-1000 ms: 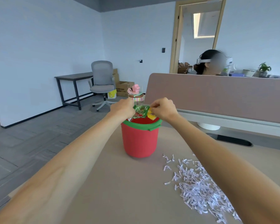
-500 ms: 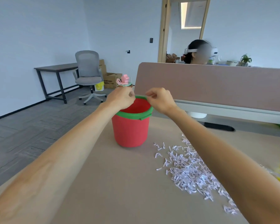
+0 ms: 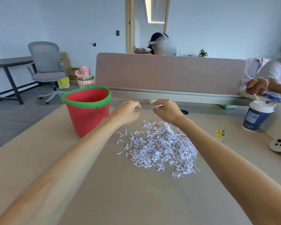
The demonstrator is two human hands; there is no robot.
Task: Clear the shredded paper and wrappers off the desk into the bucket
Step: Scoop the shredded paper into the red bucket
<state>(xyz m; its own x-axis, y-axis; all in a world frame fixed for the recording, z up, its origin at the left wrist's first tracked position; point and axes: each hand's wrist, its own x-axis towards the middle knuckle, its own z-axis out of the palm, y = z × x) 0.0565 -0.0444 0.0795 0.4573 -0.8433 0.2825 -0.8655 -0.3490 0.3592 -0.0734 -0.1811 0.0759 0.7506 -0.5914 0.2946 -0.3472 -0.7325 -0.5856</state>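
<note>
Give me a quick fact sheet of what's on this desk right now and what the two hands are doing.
bucket: red, green rim, upright, far left of desk
shredded paper: loose pile on desk, right of bucket
wrapper: small yellow packet, right of pile
paper cup: lidded, far right
left hand: empty, above desk beyond pile
right hand: empty, beside left hand
left to clear: paper pile, yellow wrapper

Bucket [image 3: 87, 114] left of shredded paper [image 3: 159, 146]

Looks like a shared office: long beige desk [image 3: 104, 184] split by a mauve fabric divider panel [image 3: 167, 72], grey swivel chair [image 3: 46, 69] by the wall, lidded paper coffee cup [image 3: 256, 116] (someone's drink).
</note>
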